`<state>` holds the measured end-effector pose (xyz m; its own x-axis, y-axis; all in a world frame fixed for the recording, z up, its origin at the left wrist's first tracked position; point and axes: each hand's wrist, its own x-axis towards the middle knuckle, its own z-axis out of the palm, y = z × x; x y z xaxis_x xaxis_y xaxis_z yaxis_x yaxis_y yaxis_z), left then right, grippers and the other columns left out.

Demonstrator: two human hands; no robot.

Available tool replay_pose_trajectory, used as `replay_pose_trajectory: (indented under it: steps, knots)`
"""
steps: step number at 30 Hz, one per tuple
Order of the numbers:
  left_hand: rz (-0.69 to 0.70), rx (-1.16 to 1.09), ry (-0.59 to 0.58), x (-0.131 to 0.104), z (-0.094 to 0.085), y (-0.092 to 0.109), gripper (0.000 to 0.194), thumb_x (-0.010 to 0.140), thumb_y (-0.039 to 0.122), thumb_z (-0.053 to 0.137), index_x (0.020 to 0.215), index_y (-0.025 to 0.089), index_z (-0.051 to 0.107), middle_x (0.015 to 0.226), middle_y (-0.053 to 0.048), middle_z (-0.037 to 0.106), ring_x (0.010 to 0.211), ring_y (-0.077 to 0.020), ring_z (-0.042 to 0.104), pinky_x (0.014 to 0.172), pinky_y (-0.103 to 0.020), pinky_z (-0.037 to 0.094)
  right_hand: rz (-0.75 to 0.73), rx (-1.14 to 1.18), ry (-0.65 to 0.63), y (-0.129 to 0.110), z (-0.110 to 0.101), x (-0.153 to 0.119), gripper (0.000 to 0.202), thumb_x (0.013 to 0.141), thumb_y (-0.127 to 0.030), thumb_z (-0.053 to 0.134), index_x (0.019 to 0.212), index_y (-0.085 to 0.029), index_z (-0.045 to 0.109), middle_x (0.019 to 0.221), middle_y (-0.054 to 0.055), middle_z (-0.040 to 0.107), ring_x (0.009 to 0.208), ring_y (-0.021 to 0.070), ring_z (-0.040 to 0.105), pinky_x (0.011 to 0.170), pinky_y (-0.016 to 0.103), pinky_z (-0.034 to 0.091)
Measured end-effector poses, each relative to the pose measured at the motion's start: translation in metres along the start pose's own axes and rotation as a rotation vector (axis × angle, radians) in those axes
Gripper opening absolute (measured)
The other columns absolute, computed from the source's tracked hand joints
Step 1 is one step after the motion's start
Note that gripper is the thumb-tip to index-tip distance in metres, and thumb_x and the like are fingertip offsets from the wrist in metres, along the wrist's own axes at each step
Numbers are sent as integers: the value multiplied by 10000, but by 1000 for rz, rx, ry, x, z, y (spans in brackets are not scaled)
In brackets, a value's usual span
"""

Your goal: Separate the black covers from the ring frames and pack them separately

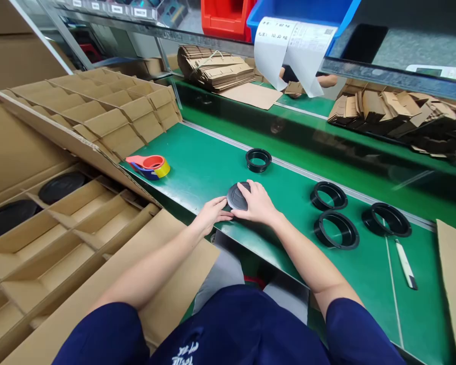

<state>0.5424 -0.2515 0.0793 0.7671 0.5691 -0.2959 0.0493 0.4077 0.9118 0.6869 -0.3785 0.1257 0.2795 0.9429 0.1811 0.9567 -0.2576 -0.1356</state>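
Observation:
A round dark disc (237,197) with curved lines on its face is held near the front edge of the green table (197,175). My right hand (256,204) grips it from the right, thumb over its top. Beside its left rim is my left hand (212,213), fingers bent, the fingertips at the rim. Behind the disc lies a black ring (258,168). More black rings sit to the right: one (314,197), a second (351,236) in front of it, and a third (404,225) farther right.
A tape dispenser (152,174) lies at left, near a cardboard divider grid (110,114). An open carton (72,248) holds black round parts (63,186). A white cutter (405,263) lies at right. Paper sheets (273,43) hang from the shelf; behind, a person's arm (327,80) shows.

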Motion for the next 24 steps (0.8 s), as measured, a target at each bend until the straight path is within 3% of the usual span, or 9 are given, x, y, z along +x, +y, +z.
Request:
replay_pose_trajectory:
  steps: [3, 6, 9, 12, 15, 18, 21, 23, 24]
  knots:
    - [101, 75, 163, -1, -16, 4, 351, 820, 359, 757, 1088, 138, 711, 1171, -179, 705, 1003, -311, 726, 890, -450, 597, 10, -27, -62, -6, 7, 6, 1018, 825, -718, 673, 1584, -109, 375, 1598, 298, 314, 1460, 465, 323, 1177, 607, 302]
    - [308, 182, 247, -4, -21, 29, 334, 844, 355, 724, 1131, 184, 715, 1335, -139, 655, 1309, -310, 576, 1153, -447, 424, 8, -9, -50, -7, 9, 7, 1009, 869, -760, 584, 1613, -134, 316, 1666, 267, 195, 1541, 461, 161, 1219, 659, 164]
    - [703, 479, 212, -8, -1, 63, 452, 934, 417, 611, 1340, 222, 645, 1519, -98, 536, 1505, -297, 351, 1276, -450, 185, 64, 127, 192, 4, 0, -5, 857, 985, -721, 364, 1635, -172, 259, 1701, 193, 141, 1577, 404, 57, 1233, 665, 120]
    - [929, 743, 131, -2, 35, 72, 641, 957, 509, 554, 1527, 229, 465, 1668, -76, 315, 1586, -320, 93, 1279, -521, 13, 232, 310, 558, 26, -11, -37, 694, 1061, -590, 156, 1644, -220, 226, 1675, 123, 272, 1574, 293, 170, 1256, 586, 200]
    - [804, 941, -95, 15, 62, 46, 716, 921, 585, 579, 1538, 246, 446, 1660, -112, 322, 1575, -377, 117, 1220, -619, -133, 341, 419, 722, 41, -10, -75, 626, 1075, -532, 163, 1615, -251, 312, 1602, 101, 418, 1507, 254, 343, 1236, 542, 301]
    - [629, 1087, -244, 31, 68, 22, 724, 873, 600, 637, 1499, 261, 503, 1660, -142, 308, 1570, -419, 87, 1120, -688, -248, 369, 483, 737, 44, 2, -96, 598, 1070, -536, 233, 1490, -217, 517, 1456, 128, 580, 1387, 266, 494, 1173, 524, 405]
    - [510, 1065, -346, 34, 57, 27, 973, 595, 529, 903, 1468, 302, 538, 1677, -140, 266, 1557, -478, -24, 1101, -752, -197, 322, 534, 690, 42, 11, -99, 556, 1068, -529, 281, 1322, -208, 656, 1287, 119, 692, 1243, 262, 597, 1104, 493, 478]
    - [448, 957, -383, 23, 45, 42, 1072, 451, 393, 976, 1441, 335, 569, 1643, -138, 335, 1545, -499, 38, 1152, -749, -98, 272, 557, 624, 41, 13, -96, 531, 1063, -526, 314, 1226, -209, 707, 1212, 109, 728, 1166, 263, 638, 1064, 482, 506]
    - [432, 885, -383, 13, 36, 50, 1071, 449, 351, 976, 1440, 339, 571, 1621, -136, 367, 1538, -491, 103, 1188, -724, -38, 256, 563, 593, 40, 13, -96, 525, 1058, -528, 328, 1182, -207, 724, 1180, 108, 741, 1136, 268, 653, 1046, 484, 516]
